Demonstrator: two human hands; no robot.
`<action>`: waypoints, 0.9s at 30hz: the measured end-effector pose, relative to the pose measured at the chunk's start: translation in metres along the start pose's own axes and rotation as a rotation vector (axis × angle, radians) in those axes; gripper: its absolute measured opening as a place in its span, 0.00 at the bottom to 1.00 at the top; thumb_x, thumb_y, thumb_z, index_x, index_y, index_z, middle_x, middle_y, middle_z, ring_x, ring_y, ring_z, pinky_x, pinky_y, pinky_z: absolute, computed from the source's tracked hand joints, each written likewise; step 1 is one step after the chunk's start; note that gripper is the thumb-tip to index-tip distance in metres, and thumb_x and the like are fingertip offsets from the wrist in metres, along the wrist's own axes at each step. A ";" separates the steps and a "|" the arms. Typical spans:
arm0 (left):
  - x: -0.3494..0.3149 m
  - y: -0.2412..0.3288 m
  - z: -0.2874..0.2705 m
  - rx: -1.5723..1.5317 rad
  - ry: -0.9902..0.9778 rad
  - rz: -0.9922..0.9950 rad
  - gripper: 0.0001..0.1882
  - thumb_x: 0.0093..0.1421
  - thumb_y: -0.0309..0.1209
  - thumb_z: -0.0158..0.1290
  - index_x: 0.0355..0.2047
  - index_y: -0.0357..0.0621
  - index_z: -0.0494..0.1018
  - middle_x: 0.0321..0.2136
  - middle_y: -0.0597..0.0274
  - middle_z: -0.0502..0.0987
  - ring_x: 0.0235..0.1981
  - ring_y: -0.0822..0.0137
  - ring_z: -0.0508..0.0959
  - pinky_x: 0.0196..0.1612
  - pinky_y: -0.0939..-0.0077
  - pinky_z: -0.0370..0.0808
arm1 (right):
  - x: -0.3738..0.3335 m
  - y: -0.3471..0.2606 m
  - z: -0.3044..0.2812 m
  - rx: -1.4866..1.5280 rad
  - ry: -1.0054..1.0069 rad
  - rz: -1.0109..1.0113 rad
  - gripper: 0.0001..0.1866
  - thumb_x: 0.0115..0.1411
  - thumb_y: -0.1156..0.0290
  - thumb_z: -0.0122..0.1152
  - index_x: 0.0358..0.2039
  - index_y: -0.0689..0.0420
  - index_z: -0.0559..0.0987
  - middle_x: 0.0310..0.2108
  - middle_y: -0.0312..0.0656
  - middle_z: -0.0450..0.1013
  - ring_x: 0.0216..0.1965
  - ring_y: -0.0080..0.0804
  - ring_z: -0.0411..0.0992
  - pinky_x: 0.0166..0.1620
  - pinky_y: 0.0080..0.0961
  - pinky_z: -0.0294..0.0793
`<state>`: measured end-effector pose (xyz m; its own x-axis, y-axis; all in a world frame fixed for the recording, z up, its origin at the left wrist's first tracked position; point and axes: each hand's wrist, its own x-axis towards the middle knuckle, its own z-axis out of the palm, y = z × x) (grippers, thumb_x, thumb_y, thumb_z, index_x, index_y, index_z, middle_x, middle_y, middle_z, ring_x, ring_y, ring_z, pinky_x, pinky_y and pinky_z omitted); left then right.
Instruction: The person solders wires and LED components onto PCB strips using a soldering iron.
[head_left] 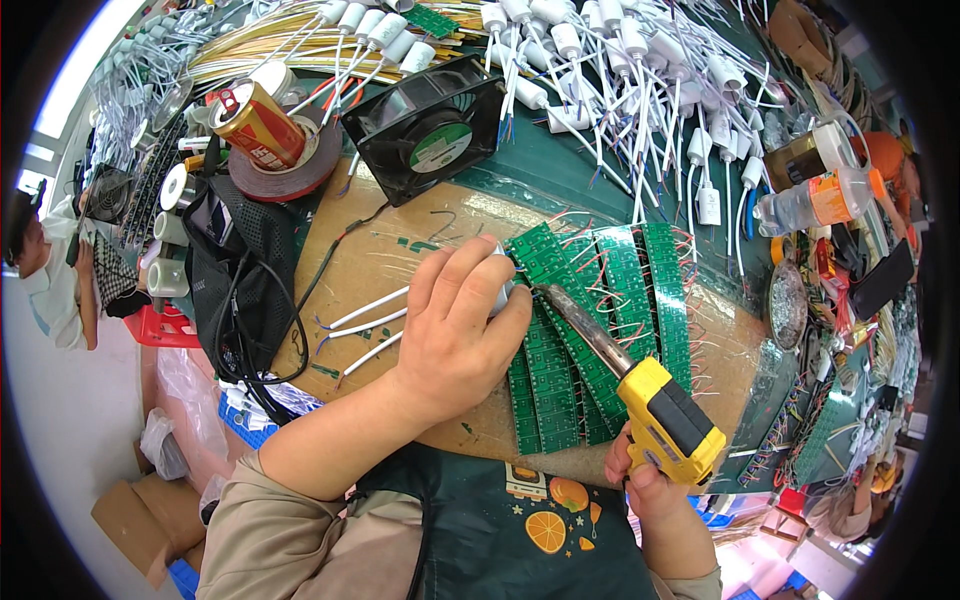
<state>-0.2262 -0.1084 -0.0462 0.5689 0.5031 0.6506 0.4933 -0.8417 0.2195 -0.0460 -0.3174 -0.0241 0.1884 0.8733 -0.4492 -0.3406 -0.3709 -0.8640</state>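
My left hand [455, 330] is closed round white cylindrical sockets; most of them is hidden by the fingers, and one white end [502, 298] shows at the fingertips. Their white cables [372, 328] stick out leftward from under the hand, with coloured wire tips. In my right hand [645, 478] is a yellow and black soldering gun [672, 420], its dark tip pointing up and left toward the left fingertips. Beneath the tip lie overlapping green circuit board panels [628, 290] with short red and white wires. Whether the tip touches a board I cannot tell.
A black fan [430, 135] stands behind my left hand, beside a drinks can [262, 128] on a tape roll [285, 175]. Many white sockets with cables [640, 70] are heaped at the back. A black bag [235, 270] hangs left; a plastic bottle [815, 203] lies right.
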 end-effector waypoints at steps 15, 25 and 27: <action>0.000 0.001 0.001 0.021 0.003 -0.002 0.12 0.38 0.25 0.62 0.28 0.45 0.77 0.38 0.59 0.70 0.46 0.55 0.73 0.49 0.60 0.65 | 0.001 -0.001 -0.001 -0.013 -0.001 -0.036 0.40 0.45 0.48 0.74 0.49 0.60 0.67 0.23 0.36 0.65 0.23 0.25 0.64 0.25 0.22 0.63; 0.000 0.000 0.001 0.030 0.004 -0.001 0.13 0.38 0.25 0.61 0.28 0.45 0.77 0.40 0.58 0.70 0.46 0.55 0.72 0.49 0.61 0.65 | -0.001 -0.002 -0.006 0.030 -0.035 -0.059 0.44 0.45 0.47 0.73 0.54 0.61 0.65 0.22 0.36 0.66 0.23 0.24 0.65 0.24 0.21 0.64; 0.000 0.001 0.002 0.032 0.003 -0.004 0.12 0.38 0.25 0.61 0.28 0.45 0.77 0.41 0.57 0.70 0.46 0.55 0.72 0.49 0.61 0.65 | 0.002 -0.007 0.001 0.045 -0.043 -0.104 0.29 0.49 0.51 0.70 0.40 0.59 0.68 0.21 0.34 0.65 0.22 0.22 0.63 0.23 0.21 0.61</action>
<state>-0.2247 -0.1085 -0.0471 0.5647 0.5058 0.6522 0.5163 -0.8330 0.1989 -0.0440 -0.3126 -0.0188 0.1859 0.9194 -0.3465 -0.3626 -0.2636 -0.8939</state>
